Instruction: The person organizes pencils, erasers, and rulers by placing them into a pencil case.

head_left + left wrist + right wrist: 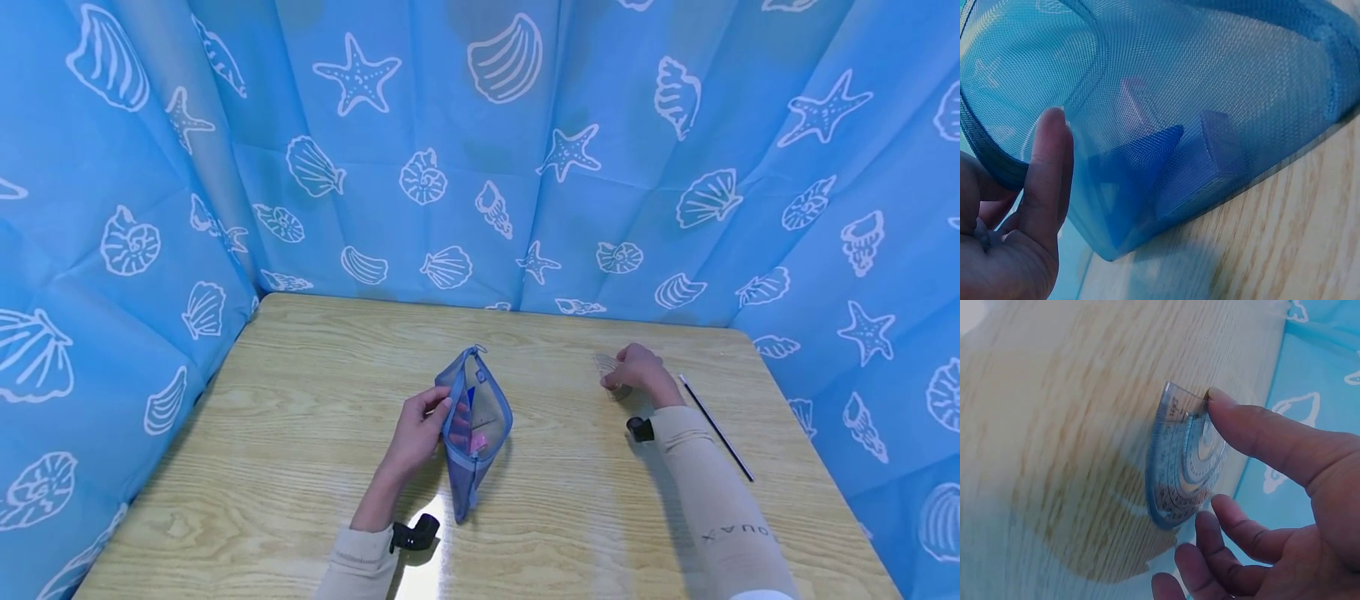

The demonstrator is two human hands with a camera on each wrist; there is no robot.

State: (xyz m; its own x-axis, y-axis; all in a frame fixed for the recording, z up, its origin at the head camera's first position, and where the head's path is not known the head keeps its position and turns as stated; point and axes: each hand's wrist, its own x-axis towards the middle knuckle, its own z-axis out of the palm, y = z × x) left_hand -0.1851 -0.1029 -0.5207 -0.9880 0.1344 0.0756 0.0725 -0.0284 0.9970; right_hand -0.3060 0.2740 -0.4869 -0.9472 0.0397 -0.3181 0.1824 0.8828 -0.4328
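Our right grip (640, 372) pinches clear protractor (1175, 469) near far edge of counter (555, 500), toward right corner; our left grip (420, 425) pinches mesh pouch (495, 408) by rim. We judge protractor light, stiff, slippery: hold by 2 opposite edges. Pouch likely soft, yielding.

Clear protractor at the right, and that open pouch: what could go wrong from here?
The protractor is thin and the right hand seems to have it only by its edges, so it might slip.
The mesh pouch gapes open with just the left hand at its rim; if it tipped, the pink item inside might slide out.
The thin black stick lies beside the right sleeve, which could knock it.
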